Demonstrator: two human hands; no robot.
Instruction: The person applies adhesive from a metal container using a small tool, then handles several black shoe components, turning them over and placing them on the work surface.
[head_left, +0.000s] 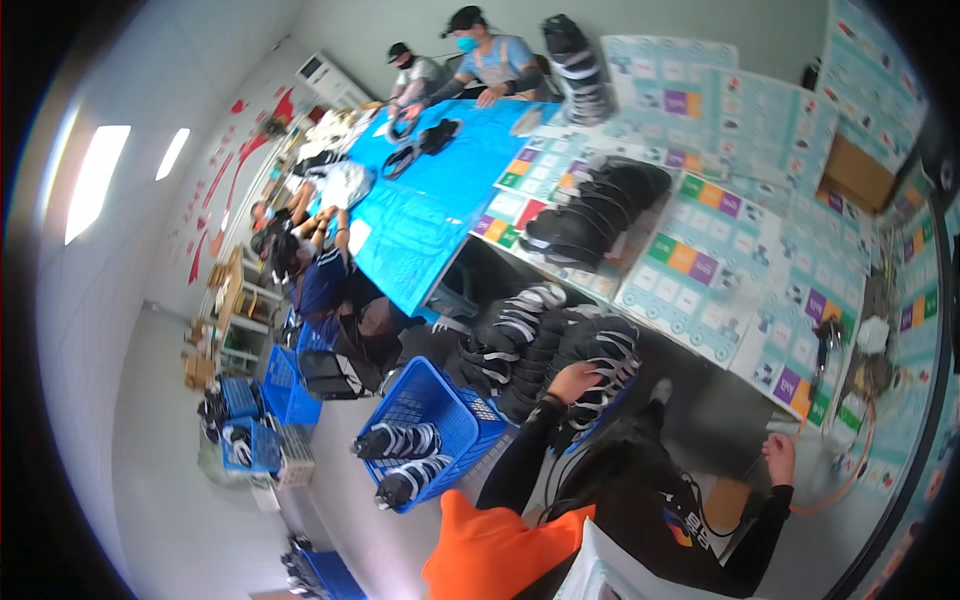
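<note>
Head view: the left hand (575,382) is touching a black-and-white stack (612,346) beside the near edge of the poster-covered table (690,272); whether its fingers are gripping, I cannot tell. The right hand (779,458) is hovering by that edge's right end, fingers curled closed. A dark stack (600,215) is lying near its left end.

Black shoe-like pieces (606,348) with whitish bands lie packed one against another in tight, leaning rows, low down just in front of the person.
</note>
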